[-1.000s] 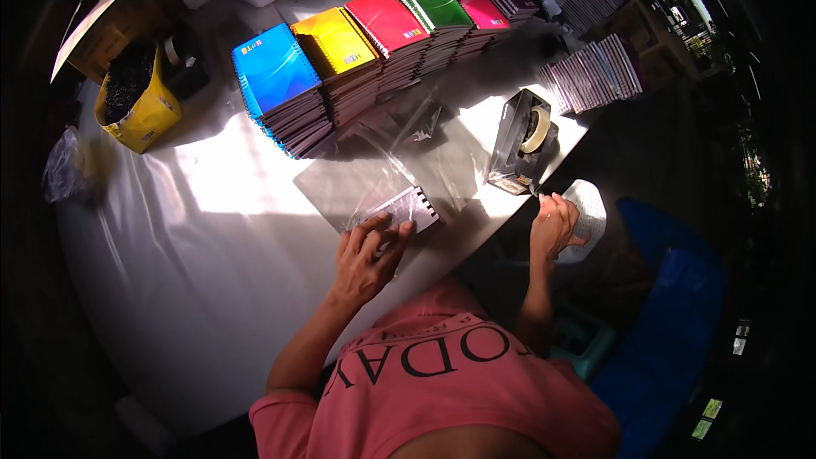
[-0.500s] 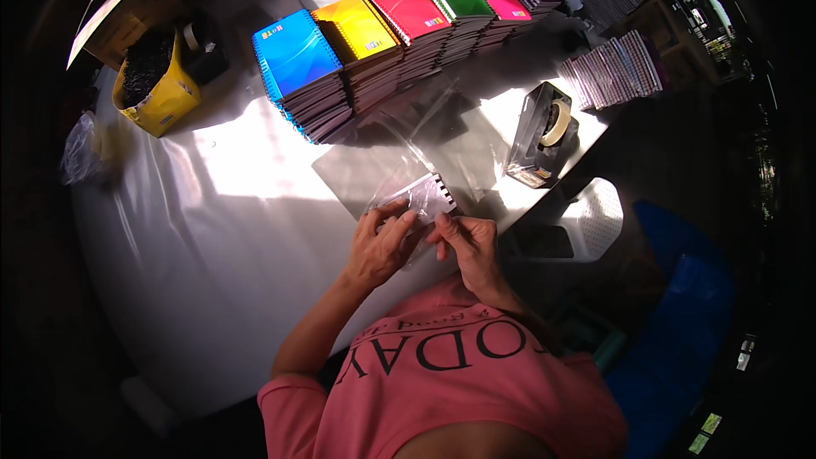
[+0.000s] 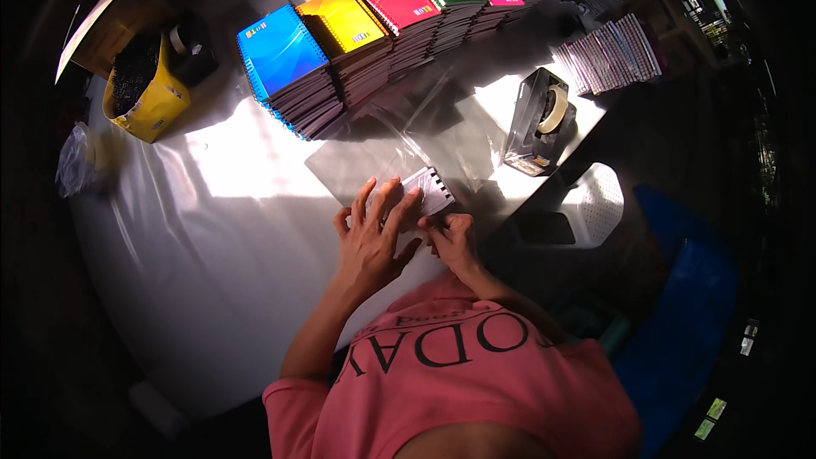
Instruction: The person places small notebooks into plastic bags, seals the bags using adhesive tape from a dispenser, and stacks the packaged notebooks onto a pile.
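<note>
We are bending over a pale table (image 3: 178, 289), with both hands working near the middle of the frame. A small white notebook (image 3: 437, 195) with a black spiral edge is lying just right of the frame's centre line, and clear plastic film (image 3: 415, 146) is stretching out on the table above it, catching light along its creases. Our left hand (image 3: 370, 234) is reaching in from below; its grip is spreading wide, fingers apart and slightly bent, with the foremost fingertips lying over the notebook's left part and grasping nothing that we are seeing. Our right hand (image 3: 455, 242) is sitting just below the notebook's lower right corner, its fingers curling in and its thumb and forefinger coming close together; we cannot tell whether that grip is closing on anything.

Stacks of spiral notebooks (image 3: 280, 51) are running from the upper centre-left towards the upper right, showing blue, yellow, red, green, pink and purple covers. Right of the centre, a black tape dispenser (image 3: 523, 136) is holding a pale tape roll (image 3: 554, 110), and beyond it more notebooks (image 3: 610, 55) are standing in a row. A yellow container (image 3: 155, 106) is sitting at the upper left, holding dark material (image 3: 134, 76).
</note>
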{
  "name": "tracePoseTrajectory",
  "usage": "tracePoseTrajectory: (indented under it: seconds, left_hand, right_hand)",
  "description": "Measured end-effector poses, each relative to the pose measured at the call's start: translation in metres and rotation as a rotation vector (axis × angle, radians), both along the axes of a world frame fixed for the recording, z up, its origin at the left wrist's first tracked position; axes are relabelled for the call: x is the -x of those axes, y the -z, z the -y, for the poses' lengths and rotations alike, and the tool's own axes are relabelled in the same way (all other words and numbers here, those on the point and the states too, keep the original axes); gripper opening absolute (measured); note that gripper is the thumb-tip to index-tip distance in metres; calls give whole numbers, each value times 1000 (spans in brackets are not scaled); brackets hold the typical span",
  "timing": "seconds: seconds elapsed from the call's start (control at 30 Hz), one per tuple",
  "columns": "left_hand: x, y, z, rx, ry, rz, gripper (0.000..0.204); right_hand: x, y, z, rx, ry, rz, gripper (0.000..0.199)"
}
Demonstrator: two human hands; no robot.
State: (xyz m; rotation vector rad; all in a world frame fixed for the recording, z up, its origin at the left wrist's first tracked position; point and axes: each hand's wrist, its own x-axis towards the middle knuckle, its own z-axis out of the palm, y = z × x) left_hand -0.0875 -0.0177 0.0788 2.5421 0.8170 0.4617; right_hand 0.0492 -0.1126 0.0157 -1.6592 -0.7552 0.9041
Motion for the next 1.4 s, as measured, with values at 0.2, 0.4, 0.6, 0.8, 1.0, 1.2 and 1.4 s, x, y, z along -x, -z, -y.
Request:
tracePoseTrajectory:
  seconds: [0.2,0.4,0.6,0.8,1.0,1.2,1.4]
  left_hand:
    - [-20,21,-1,75,-149,171,78]
    - [-26,-3,2,-97,0,260,78]
    - [-47,-50,32,-666,393,231,60]
    - [-49,-31,-6,-255,131,566,92]
    - [-57,-1,-24,80,-44,253,94]
    - [-119,13,-36,232,-58,330,92]
    - [-234,-4,-33,196,-50,467,84]
  right_hand:
    - [-24,26,-6,-12,-105,491,14]
    - [-86,9,35,226,10,-693,45]
    - [-96,-44,11,-540,-343,-1000,67]
    - [-178,-168,28,-767,-29,-465,81]
    - [-337,-254,76,-835,59,-473,27]
    - [-450,-270,56,-702,133,-344,34]
    - [-528,-240,20,-243,45,126,66]
